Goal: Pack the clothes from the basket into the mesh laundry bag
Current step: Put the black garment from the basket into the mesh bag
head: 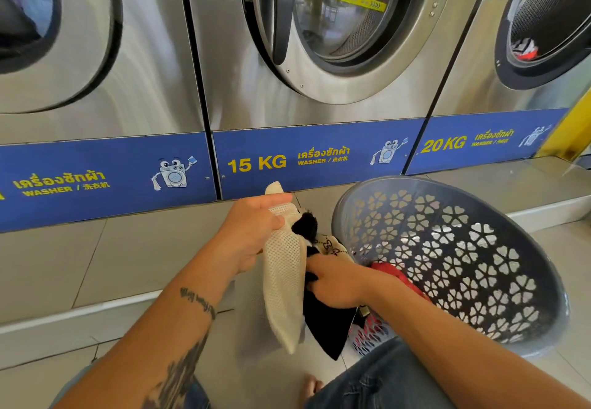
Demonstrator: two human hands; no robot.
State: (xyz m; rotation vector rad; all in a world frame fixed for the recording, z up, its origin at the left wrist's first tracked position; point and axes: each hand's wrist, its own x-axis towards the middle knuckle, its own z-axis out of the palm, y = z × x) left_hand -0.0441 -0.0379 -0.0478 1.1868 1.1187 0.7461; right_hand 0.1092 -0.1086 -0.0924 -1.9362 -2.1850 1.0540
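A cream mesh laundry bag point(283, 277) hangs from my left hand point(252, 232), which grips its top edge. My right hand point(335, 282) clutches a black garment point(326, 322) at the bag's open side; part of the black cloth pokes out near the bag's top. A grey plastic basket point(463, 248) with heart-shaped holes stands tilted just right of my hands. Inside it lie a red garment point(398, 276) and a beige patterned cloth point(332, 247), partly hidden by my right arm.
Three steel front-loading washers line the back, the middle one point(319, 40) marked 15 KG, above a blue kick panel point(313, 159). The floor is pale tile with a low step point(96, 312). My jeans-clad knees point(383, 380) and bare foot are at the bottom.
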